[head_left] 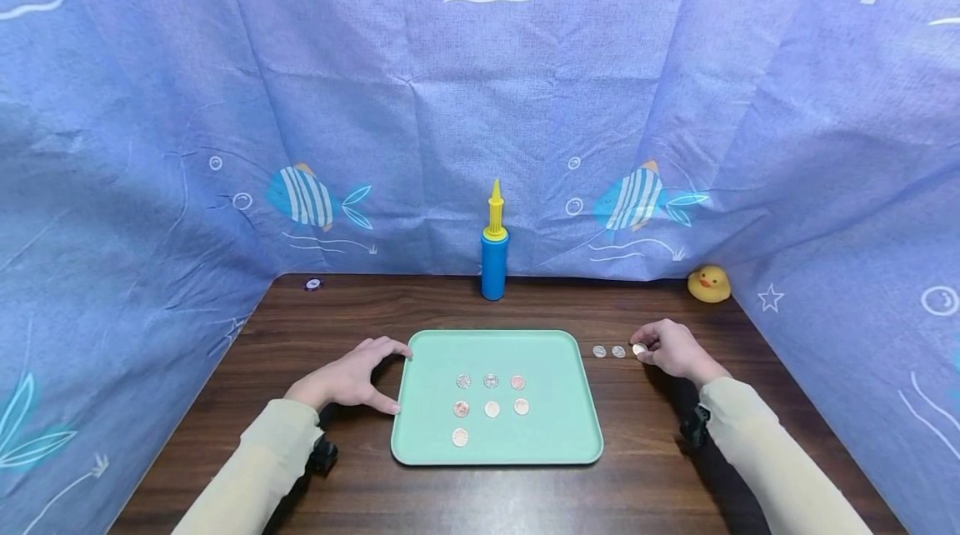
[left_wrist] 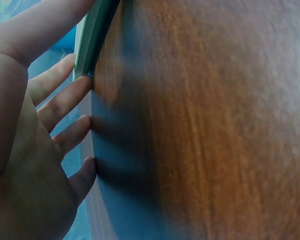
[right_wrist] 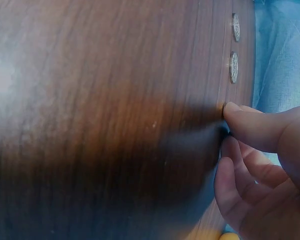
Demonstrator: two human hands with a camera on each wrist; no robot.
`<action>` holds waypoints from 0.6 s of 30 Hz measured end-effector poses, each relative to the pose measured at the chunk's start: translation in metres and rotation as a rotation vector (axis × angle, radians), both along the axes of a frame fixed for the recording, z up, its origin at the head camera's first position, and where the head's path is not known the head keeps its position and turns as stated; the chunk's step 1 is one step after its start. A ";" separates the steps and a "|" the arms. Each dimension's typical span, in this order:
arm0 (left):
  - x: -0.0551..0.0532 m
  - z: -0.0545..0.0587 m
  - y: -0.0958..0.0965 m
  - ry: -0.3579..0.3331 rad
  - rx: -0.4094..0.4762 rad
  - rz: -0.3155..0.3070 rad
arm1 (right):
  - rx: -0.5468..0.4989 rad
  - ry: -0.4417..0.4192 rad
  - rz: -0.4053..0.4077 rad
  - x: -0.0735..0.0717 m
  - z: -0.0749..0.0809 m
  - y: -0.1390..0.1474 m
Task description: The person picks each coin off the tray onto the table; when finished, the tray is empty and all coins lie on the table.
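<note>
A mint-green tray (head_left: 551, 435) lies on the table, with several coins in rows on it, among them a copper-coloured coin (head_left: 461, 408) and a silver coin (head_left: 491, 381). My left hand (head_left: 352, 375) is at the tray's left edge, thumb and fingers spread along the rim. To the right of the tray, my right hand (head_left: 671, 349) holds a coin (head_left: 639, 348) at the table surface between thumb and fingers. Two silver coins, a nearer one (head_left: 618, 352) and a farther one (head_left: 599, 352), lie beside it in a row toward the tray.
A blue and yellow hand pump (head_left: 493, 264) stands upright behind the tray. At the back right corner sits a yellow rubber duck (head_left: 708, 284), and a small round disc (head_left: 312, 284) lies at the back left. Blue cloth (head_left: 480, 118) with fish prints surrounds the wooden table (head_left: 480, 506).
</note>
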State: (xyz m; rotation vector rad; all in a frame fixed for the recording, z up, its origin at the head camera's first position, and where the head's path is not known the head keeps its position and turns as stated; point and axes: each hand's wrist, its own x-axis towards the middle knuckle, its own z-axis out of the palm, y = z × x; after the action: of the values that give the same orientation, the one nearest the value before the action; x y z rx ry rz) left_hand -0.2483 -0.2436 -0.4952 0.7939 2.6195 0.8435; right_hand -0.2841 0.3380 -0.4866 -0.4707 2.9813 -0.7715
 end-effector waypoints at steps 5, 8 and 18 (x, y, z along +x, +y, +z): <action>0.000 -0.001 -0.001 -0.001 0.002 -0.001 | -0.013 0.005 0.015 -0.001 -0.003 0.001; -0.001 -0.002 -0.001 -0.004 0.004 -0.003 | -0.022 0.017 0.024 -0.001 -0.003 0.002; -0.002 -0.003 -0.002 -0.008 0.013 -0.011 | -0.020 0.037 0.041 0.000 -0.003 0.001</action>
State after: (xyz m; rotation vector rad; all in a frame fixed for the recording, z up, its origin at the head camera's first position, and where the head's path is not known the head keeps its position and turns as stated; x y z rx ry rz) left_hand -0.2500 -0.2457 -0.4983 0.8055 2.6031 0.8598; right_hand -0.2845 0.3387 -0.4900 -0.5511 2.9902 -0.7987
